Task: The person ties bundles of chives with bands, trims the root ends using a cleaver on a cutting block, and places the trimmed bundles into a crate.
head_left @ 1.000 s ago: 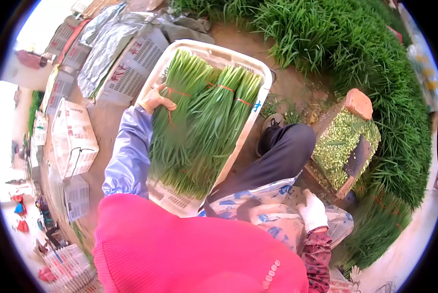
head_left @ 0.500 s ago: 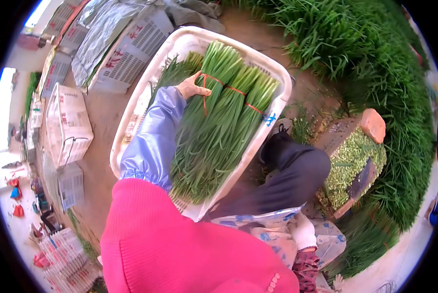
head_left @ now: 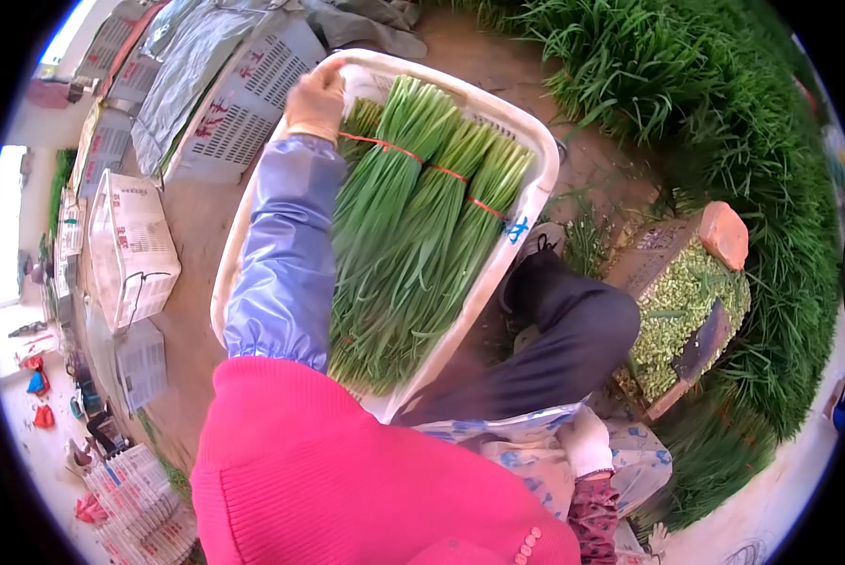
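Note:
My left hand (head_left: 317, 102), gloved and slightly blurred, is closed over the upper left rim of a white plastic crate (head_left: 545, 174). In the crate lie bundles of long green leafy stalks, garlic chives by their look (head_left: 422, 217), side by side with cut ends toward the far side. Red bands (head_left: 449, 173) tie them. My forearm hides part of the crate's left side. My right hand (head_left: 584, 441), in a white glove, rests low over the patterned apron (head_left: 643, 457) on my lap; its fingers do not show clearly.
Right of my knee stands a container of chopped pale green bits (head_left: 667, 330) with an orange-brown block (head_left: 724, 235) on its corner. A heap of loose green leaves (head_left: 771, 188) fills the right. White crates (head_left: 135, 245) and covered crates (head_left: 243, 104) stand at left.
My left hand has left the leftmost bundle and moved up and left to the crate rim. That bundle now lies in line beside the others. My right hand stays put.

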Demonstrator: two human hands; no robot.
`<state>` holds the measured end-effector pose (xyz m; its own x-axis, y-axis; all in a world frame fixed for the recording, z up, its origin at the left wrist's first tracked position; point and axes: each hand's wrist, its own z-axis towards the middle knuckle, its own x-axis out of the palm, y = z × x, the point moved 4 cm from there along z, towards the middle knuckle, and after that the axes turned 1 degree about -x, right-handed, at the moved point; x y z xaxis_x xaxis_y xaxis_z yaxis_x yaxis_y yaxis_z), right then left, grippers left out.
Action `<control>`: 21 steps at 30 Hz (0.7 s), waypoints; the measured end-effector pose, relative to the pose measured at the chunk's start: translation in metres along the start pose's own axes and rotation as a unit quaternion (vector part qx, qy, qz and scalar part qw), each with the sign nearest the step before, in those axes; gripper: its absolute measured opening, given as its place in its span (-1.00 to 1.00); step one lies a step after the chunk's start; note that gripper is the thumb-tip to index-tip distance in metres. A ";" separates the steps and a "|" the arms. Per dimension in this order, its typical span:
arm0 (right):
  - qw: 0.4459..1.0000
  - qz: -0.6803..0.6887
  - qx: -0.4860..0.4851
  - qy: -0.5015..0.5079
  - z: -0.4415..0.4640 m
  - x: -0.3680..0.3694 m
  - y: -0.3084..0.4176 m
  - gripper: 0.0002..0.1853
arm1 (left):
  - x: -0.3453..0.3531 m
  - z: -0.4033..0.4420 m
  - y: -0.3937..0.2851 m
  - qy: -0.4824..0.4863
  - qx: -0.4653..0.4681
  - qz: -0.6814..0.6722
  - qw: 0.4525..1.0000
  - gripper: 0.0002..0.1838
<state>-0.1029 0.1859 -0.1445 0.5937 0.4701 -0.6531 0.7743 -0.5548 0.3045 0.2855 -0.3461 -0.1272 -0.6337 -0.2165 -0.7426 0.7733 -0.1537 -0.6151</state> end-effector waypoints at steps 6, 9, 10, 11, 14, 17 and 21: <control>1.000 -0.019 -0.018 0.009 0.010 0.013 -0.012 -0.68 | 0.036 -0.013 -0.012 0.341 -0.110 0.120 0.926 -0.54; 1.000 -0.018 -0.007 0.010 0.009 0.004 -0.002 -0.68 | 0.059 -0.014 -0.002 0.430 -0.060 0.261 0.862 -0.66; 1.000 -0.007 -0.003 -0.002 0.006 0.001 -0.002 -0.69 | 0.058 -0.009 0.004 0.410 -0.107 0.217 0.879 -0.70; 1.000 -0.005 -0.004 -0.002 0.007 0.001 -0.002 -0.69 | 0.054 -0.003 0.011 0.385 -0.157 0.173 0.893 -0.73; 1.000 0.022 -0.010 -0.012 0.010 0.002 0.001 -0.70 | 0.049 0.006 0.007 0.397 -0.108 0.216 0.886 -0.75; 1.000 0.000 0.028 0.008 0.016 0.007 0.000 -0.71 | 0.042 -0.001 -0.012 0.394 -0.138 0.207 0.885 -0.74; 0.999 -0.014 0.031 0.042 0.019 0.017 -0.013 -0.66 | 0.075 0.006 0.029 0.455 -0.083 0.292 0.837 -0.72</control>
<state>-0.1066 0.1879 -0.1726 0.5904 0.5397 -0.6001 0.7769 -0.5816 0.2413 0.2605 -0.3722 -0.1995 0.0399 0.6279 -0.7773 0.9909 -0.1247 -0.0498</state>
